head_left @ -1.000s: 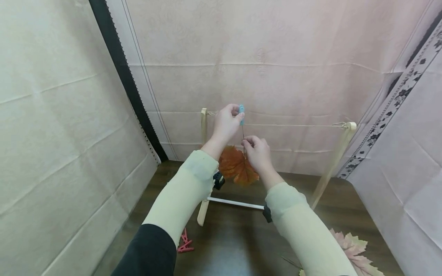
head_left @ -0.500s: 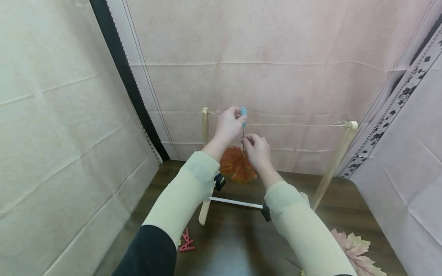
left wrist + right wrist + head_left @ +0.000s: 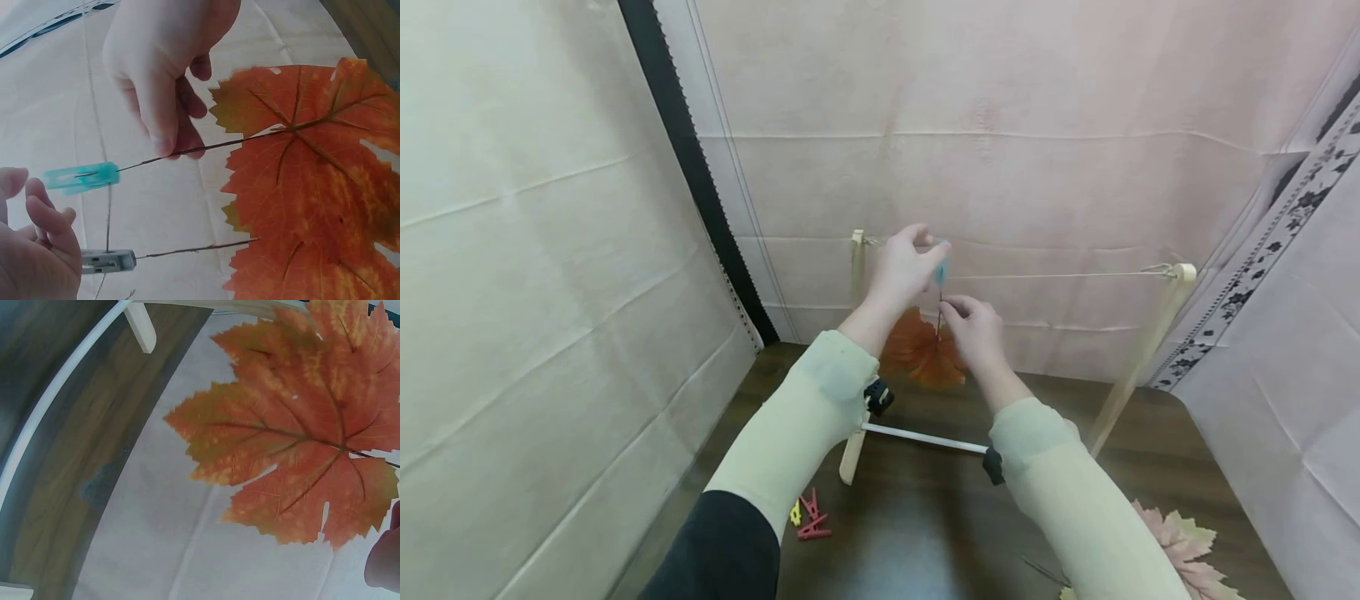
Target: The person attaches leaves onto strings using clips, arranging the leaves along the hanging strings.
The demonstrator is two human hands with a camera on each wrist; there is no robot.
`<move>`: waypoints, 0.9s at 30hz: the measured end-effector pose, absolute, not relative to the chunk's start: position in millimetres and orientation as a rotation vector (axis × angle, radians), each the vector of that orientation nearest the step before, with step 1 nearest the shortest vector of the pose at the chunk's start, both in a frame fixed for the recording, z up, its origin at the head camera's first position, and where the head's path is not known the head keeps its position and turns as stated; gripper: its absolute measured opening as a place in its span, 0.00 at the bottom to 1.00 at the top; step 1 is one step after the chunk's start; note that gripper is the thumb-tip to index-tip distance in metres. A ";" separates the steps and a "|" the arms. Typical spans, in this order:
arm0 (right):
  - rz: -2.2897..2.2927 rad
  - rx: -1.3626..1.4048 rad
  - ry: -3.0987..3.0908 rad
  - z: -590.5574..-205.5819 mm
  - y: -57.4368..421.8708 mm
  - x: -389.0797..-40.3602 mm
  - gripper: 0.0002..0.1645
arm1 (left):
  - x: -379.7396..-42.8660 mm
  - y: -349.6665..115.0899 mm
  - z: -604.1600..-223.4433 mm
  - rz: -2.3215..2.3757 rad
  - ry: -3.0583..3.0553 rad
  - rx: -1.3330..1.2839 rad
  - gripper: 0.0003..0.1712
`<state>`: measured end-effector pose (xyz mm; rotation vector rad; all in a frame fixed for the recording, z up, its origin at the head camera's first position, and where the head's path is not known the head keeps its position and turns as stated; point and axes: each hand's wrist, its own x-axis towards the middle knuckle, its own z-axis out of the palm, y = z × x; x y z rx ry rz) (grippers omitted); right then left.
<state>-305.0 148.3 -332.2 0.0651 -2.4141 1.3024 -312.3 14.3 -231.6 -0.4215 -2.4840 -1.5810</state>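
Together, our hands meet at a string (image 3: pixel 1060 276), where an orange maple leaf (image 3: pixel 269 103) hangs just below beside a turquoise clothespin (image 3: pixel 81 177).

Under the string, our right hand (image 3: pixel 977 332) grasps the leaf's dark stem (image 3: pixel 215 145) between thumb and finger; the stem's upper end meets the nose of the clothespin, which sits across the string. Our left hand (image 3: pixel 904 268) is released, its fingers loosely bent just beside the clothespin and off it. Near it on the string we see a grey clothespin (image 3: pixel 112 261), with a second stem (image 3: pixel 194 250) leading to a second orange leaf (image 3: pixel 306 269). A wooden post (image 3: pixel 1138 358) carries one end of the string, and a white rod (image 3: pixel 925 438) runs low beneath it. Below the string and nearer us, red-pink clothespins (image 3: pixel 813 530) lie on the brown tabletop (image 3: pixel 910 533).
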 end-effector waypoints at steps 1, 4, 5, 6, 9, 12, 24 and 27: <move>1.298 0.061 -2.413 -332.4 150.6 -303.9 0.19 | -310.7 13.4 -231.9 -1.627 -2.456 -0.428 0.32; 1.293 0.035 -2.408 -333.1 157.1 -299.5 0.20 | -305.7 9.2 -233.7 -1.729 -2.374 -0.443 0.31; 1.287 0.033 -2.405 -333.1 159.6 -297.8 0.20 | -304.2 7.3 -234.9 -1.754 -2.350 -0.447 0.30; 1.279 0.028 -2.403 -333.3 162.0 -296.1 0.21 | -303.5 5.3 -236.3 -1.778 -2.324 -0.453 0.30; 1.265 0.027 -2.391 -334.8 169.1 -291.7 0.22 | -303.4 -1.8 -242.2 -1.839 -2.246 -0.477 0.29; 1.266 0.022 -2.380 -337.3 174.9 -288.1 0.22 | -305.0 -9.1 -248.7 -1.892 -2.163 -0.502 0.28; 1.308 -0.012 -2.345 -347.9 184.2 -274.6 0.25 | -297.7 -29.7 -256.8 -1.981 -2.003 -0.518 0.24; 1.304 -0.007 -2.324 -351.2 187.7 -270.8 0.24 | -296.2 -34.4 -261.1 -1.977 -1.985 -0.516 0.24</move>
